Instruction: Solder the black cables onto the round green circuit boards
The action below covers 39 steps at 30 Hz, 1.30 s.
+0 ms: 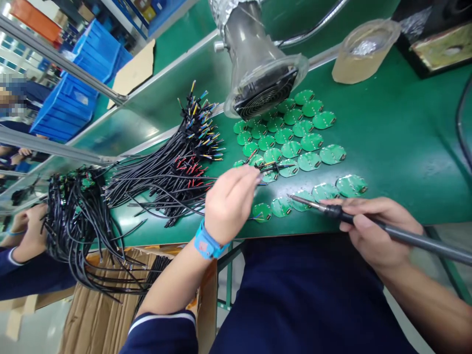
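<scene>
My right hand (379, 226) grips a soldering iron (341, 215), its tip pointing left just above the front row of round green circuit boards (324, 191). My left hand (232, 196), with a blue band at the wrist, is closed in a pinch over the boards. A black cable (275, 168) with bare coloured wire ends sticks out past its fingers; the fingertips are partly hidden. Several more round boards (291, 149) lie in rows behind. One front board (262, 212) at the left has coloured wires on it.
Left of the boards lie piles of black cables (158, 172). A fume extractor fan (267, 93) hangs over the back rows. A translucent cup (356, 61) stands at the back right. Cables with boards (81, 211) hang over the table edge, near another person's hands (31, 226) and a cardboard box (99, 305).
</scene>
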Available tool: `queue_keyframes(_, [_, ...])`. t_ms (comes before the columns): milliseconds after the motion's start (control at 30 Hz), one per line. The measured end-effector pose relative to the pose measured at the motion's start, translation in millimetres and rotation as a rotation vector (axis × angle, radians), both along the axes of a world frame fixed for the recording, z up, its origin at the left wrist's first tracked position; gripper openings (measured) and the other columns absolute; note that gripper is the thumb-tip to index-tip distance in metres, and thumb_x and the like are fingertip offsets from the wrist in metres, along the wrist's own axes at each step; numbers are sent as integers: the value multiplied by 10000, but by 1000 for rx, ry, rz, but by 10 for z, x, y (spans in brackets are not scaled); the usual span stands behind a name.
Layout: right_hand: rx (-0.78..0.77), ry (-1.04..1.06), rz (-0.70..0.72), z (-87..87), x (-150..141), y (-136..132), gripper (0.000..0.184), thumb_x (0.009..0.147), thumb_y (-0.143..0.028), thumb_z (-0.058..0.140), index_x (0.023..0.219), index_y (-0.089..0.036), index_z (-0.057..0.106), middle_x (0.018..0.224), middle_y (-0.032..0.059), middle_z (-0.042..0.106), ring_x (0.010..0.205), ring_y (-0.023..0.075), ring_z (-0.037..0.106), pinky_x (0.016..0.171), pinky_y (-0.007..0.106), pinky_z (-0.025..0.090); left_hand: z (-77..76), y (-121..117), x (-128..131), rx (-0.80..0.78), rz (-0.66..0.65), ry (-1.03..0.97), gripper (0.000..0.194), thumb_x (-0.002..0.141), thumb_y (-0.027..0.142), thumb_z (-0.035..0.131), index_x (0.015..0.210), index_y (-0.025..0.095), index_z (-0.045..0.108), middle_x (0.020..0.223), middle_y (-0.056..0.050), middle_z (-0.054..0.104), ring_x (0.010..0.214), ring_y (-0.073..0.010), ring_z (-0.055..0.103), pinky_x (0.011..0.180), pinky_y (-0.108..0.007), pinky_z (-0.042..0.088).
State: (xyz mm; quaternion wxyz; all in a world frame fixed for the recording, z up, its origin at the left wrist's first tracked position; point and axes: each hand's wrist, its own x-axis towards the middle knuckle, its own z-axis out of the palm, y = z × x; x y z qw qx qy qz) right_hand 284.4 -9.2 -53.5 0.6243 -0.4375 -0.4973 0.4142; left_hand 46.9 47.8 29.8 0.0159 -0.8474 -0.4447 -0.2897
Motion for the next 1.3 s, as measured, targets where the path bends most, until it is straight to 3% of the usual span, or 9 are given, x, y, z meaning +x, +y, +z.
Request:
queue_keyframes(67, [31,-130,73,54,40,-108,212,693,-65,572,830,-215,630,746,47,646,841,269,669,643,400,585,-44,-191,26,-144,-81,13,224,849,121,527,1053,195,581,1047,-48,639,996,-159,569,881,-328,484])
queue_keyframes(167, [191,-348,174,142,48,-221,283,657,-35,556,867,-217,609,645,-16,594,623,177,645,749,448,584,-229,-376,101,-340,-91,33,144,846,152,536,961,168,621,965,-62,643,926,-169,552,832,-332,491])
queue_keyframes(233, [270,-462,194,185,13,-249,264,659,-47,547,854,-218,598,561,-53,543,501,132,589,717,410,596,-352,-425,141,-386,-57,25,112,839,177,545,893,161,643,948,-72,632,907,-176,538,824,-342,488])
queue_keyframes(333, [308,-570,149,204,-59,-252,231,670,-71,550,847,-212,596,551,-48,555,522,138,609,663,356,600,-444,-429,162,-386,-52,-15,104,831,181,550,834,167,653,935,-67,630,891,-175,534,823,-352,485])
queue_keyframes(700, [280,-686,151,215,-87,-265,121,713,-139,511,772,-199,598,508,-21,559,598,165,652,642,300,584,-474,-408,125,-399,-122,-72,97,825,164,558,844,155,652,906,-63,642,858,-154,549,801,-316,496])
queue_keyframes(900, [254,-741,192,210,-102,-256,101,725,-159,495,745,-198,587,522,-5,574,609,167,652,650,297,582,-500,-428,168,-376,-61,-66,92,834,168,549,814,149,637,867,-61,643,836,-149,564,775,-300,503])
queue_keyframes(1300, [248,-759,249,179,-117,-262,92,719,-128,510,724,-206,559,499,-52,466,481,99,543,710,324,582,-553,-470,230,-315,24,-28,109,833,171,542,753,145,611,819,-62,654,804,-153,589,755,-298,501])
